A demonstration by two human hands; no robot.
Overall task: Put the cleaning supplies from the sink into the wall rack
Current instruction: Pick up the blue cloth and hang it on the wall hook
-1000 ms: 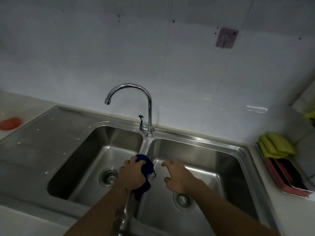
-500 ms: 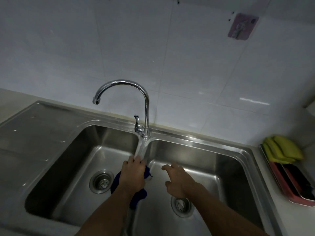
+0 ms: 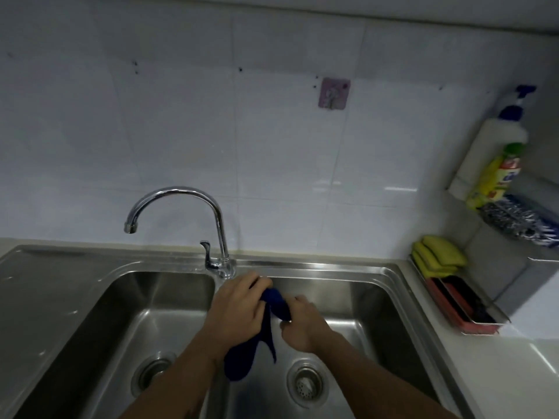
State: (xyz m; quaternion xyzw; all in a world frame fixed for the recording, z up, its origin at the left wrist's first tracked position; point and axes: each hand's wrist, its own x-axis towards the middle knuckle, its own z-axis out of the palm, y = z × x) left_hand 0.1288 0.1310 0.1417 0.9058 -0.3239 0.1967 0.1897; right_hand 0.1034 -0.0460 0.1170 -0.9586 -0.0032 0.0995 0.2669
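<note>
Two hands over the sink point(image 3: 393, 285), just in front of the faucet point(image 3: 217, 225). Left hand point(image 3: 234, 313) and right hand point(image 3: 302, 326) both grip a dark blue cloth point(image 3: 273, 303); its loose end hangs below the left wrist. Wall rack point(image 3: 526, 225) far right of faucet, bottles inside.

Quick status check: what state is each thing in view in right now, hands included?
Left hand: grip shut on cloth.
Right hand: grip shut on cloth.
Cloth: bunched between both hands, tail hanging over the sink divider.
Faucet: no water running, spout over left basin.
Left drain: uncovered.
Right drain: uncovered.
Wall hook: bare.
Wall rack: holds bottles and a scourer.
</note>
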